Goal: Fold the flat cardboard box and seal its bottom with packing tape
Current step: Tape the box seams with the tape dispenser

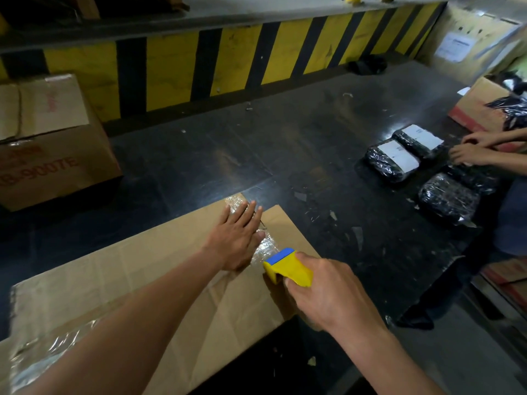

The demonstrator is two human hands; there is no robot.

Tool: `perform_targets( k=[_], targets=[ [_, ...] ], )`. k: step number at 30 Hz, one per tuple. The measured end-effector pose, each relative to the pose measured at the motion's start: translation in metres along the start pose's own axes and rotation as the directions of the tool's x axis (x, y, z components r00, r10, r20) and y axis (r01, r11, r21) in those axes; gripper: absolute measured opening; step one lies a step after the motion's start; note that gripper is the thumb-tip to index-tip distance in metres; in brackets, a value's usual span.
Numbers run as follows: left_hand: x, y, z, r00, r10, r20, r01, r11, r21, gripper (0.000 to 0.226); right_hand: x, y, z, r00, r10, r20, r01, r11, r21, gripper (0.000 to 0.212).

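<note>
The cardboard box (142,280) lies on the dark bench (285,155), toward 7 o'clock. The left hand (236,240), fingers straight, presses flat on the clear tape (267,246) along its seam. At that hand's 4 o'clock, the right hand (330,295) grips a yellow tape dispenser (288,269).

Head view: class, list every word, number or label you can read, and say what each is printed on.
"900TE": red print, start unclear, on the side of the closed cardboard box at left.
Red line above it and red mark on its top: too blurred.
White labels on the black wrapped packets: too small.
White sheet on the far right carton: blurred.
</note>
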State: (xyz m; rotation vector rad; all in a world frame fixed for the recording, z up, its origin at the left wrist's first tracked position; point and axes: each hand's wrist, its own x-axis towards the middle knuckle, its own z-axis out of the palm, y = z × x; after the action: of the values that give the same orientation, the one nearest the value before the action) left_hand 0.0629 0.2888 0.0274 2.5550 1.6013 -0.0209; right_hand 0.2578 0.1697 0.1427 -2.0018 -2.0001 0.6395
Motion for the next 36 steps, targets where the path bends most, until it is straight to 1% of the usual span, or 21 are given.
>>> perform_targets(
  k=[2, 5, 7, 8, 10, 12, 15, 17, 20, 27, 29, 31, 32, 34, 36],
  targets=[
    [-0.001, 0.0, -0.001, 1.0, 0.004, -0.007, -0.004, 1.0, -0.014, 0.105, -0.008, 0.005, -0.003, 1.0, 0.005, -0.001, -0.005, 1.0, 0.027, 0.06],
    [0.001, 0.002, 0.0, 1.0, -0.005, 0.013, 0.006, 1.0, -0.014, 0.102, -0.008, 0.002, 0.003, 1.0, -0.019, -0.001, 0.019, 0.999, -0.047, 0.054],
    [0.001, 0.006, -0.002, 0.999, -0.033, 0.029, 0.033, 0.999, -0.005, 0.094, -0.006, 0.0, 0.004, 1.0, -0.016, -0.002, 0.016, 0.996, -0.09, 0.047],
    [0.0, 0.01, -0.003, 0.999, -0.044, 0.015, 0.044, 0.999, -0.002, 0.09, -0.007, 0.0, 0.004, 1.0, -0.013, 0.002, 0.013, 0.995, -0.097, 0.047],
    [-0.005, 0.019, -0.004, 0.999, -0.041, -0.018, 0.041, 0.999, -0.03, 0.086, -0.01, 0.003, 0.004, 1.0, -0.007, 0.012, 0.008, 0.997, -0.076, 0.051],
    [-0.012, 0.027, -0.001, 1.0, -0.027, 0.007, 0.028, 0.998, -0.053, 0.087, -0.01, 0.003, 0.004, 1.0, -0.017, 0.002, 0.017, 0.998, -0.062, 0.051],
    [-0.016, 0.024, 0.003, 0.999, -0.037, 0.024, 0.038, 0.999, -0.028, 0.088, -0.009, 0.002, 0.004, 0.999, -0.039, -0.004, 0.039, 0.997, -0.064, 0.049],
    [-0.015, 0.023, 0.004, 0.999, -0.031, 0.023, 0.031, 0.999, -0.007, 0.087, -0.012, 0.005, 0.0, 0.999, -0.05, 0.021, 0.05, 0.998, -0.033, 0.05],
    [-0.014, 0.023, 0.005, 0.999, -0.04, 0.019, 0.041, 0.999, -0.031, 0.087, -0.023, 0.013, -0.008, 0.997, -0.067, 0.026, 0.068, 0.997, -0.035, 0.046],
    [-0.015, 0.027, 0.005, 0.998, -0.05, 0.036, 0.051, 0.998, -0.023, 0.086, -0.035, 0.02, 0.004, 0.999, -0.042, 0.007, 0.042, 0.999, -0.017, 0.055],
    [-0.015, 0.03, 0.002, 0.997, -0.066, 0.038, 0.066, 0.998, -0.017, 0.08, -0.034, 0.022, 0.009, 0.999, -0.031, -0.01, 0.03, 0.999, -0.039, 0.057],
    [-0.015, 0.034, -0.002, 0.999, -0.051, 0.015, 0.051, 0.999, 0.006, 0.075, -0.034, 0.023, 0.01, 0.999, -0.033, -0.029, 0.032, 0.999, -0.041, 0.058],
    [-0.017, 0.037, -0.002, 0.999, -0.032, -0.002, 0.032, 0.999, 0.004, 0.078, -0.035, 0.023, 0.011, 0.999, -0.037, -0.034, 0.035, 0.999, -0.042, 0.058],
    [-0.021, 0.044, 0.0, 1.0, -0.007, 0.002, 0.007, 0.999, -0.052, 0.086, -0.034, 0.024, 0.013, 0.998, -0.037, -0.041, 0.035, 0.998, -0.047, 0.057],
    [-0.023, 0.044, 0.006, 1.0, -0.009, 0.013, 0.01, 0.996, -0.088, 0.088, -0.032, 0.023, 0.014, 0.999, -0.033, -0.043, 0.032, 0.999, -0.045, 0.056]
  ],
)
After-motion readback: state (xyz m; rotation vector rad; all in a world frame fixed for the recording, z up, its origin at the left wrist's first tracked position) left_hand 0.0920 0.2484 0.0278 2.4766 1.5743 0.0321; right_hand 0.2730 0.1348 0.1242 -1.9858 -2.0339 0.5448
